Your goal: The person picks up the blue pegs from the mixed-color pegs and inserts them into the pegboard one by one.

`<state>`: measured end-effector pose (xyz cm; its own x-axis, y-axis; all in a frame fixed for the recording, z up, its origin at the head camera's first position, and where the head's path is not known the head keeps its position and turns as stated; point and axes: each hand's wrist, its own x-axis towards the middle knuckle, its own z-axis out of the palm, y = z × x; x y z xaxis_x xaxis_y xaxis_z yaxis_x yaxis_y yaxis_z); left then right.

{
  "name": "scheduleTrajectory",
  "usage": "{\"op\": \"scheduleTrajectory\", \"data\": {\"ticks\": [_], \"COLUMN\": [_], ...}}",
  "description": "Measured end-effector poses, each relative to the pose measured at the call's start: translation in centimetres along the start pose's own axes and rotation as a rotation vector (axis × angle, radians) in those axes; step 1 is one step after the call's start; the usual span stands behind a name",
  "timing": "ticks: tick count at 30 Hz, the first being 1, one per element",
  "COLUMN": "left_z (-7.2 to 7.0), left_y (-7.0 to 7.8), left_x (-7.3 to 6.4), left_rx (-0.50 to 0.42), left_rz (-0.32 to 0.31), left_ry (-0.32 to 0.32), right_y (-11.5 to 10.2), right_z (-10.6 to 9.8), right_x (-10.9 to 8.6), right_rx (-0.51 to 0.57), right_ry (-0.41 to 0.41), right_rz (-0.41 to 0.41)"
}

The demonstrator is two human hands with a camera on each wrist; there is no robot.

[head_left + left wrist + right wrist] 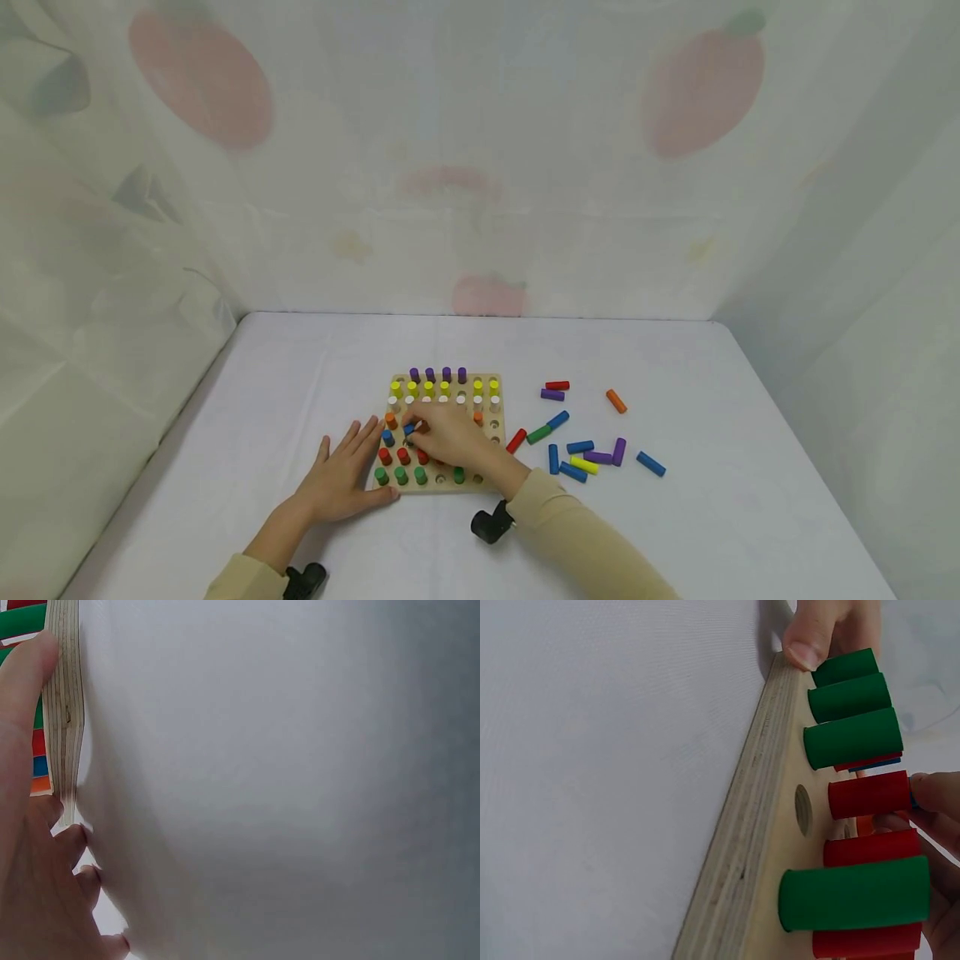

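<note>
A wooden pegboard (382,489) bears rows of coloured pegs: purple at the back, then yellow, white, orange, blue, red and green toward the front. My right hand (453,435) reaches over its middle and pinches a blue peg (408,430) between thumb and fingers, close above the blue row. Only a sliver of that peg shows behind a red peg (870,793) in the right wrist view. At the board's left side, my left hand (341,479) lies with fingers straight, its thumb (46,656) against the front edge near the corner. My right hand and forearm hide part of the board.
Right of the board lie loose pegs, among them a red one (516,441), a green one (538,434), a yellow one (584,464), an orange one (617,401) and several blue and purple ones. Printed white curtains stand behind and beside the white table (750,500).
</note>
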<state>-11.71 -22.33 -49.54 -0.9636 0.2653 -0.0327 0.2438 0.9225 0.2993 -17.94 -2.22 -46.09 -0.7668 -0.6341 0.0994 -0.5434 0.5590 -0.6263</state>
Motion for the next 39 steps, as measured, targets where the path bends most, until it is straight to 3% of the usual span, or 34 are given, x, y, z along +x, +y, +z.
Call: {"op": "scheduleTrajectory", "data": {"ticks": [13, 24, 31, 39], "left_z": [0.07, 0.25, 0.14, 0.15], "left_y": [-0.13, -0.20, -0.10, -0.14], "left_x": [-0.08, 0.00, 0.00, -0.02], "left_rx": [0.004, 0.002, 0.009, 0.006], "left_rz": [0.001, 0.008, 0.010, 0.008], "left_ry": [0.001, 0.008, 0.008, 0.005], "right_y": [0.10, -0.13, 0.01, 0.08], "right_z": [0.91, 0.87, 0.78, 0.74], "right_x": [0.29, 0.38, 0.44, 0.37], "right_rx": [-0.044, -0.091, -0.145, -0.114], "right_ry": [0.043, 0.022, 0.020, 0.016], "right_rz": [-0.018, 0.009, -0.023, -0.035]}}
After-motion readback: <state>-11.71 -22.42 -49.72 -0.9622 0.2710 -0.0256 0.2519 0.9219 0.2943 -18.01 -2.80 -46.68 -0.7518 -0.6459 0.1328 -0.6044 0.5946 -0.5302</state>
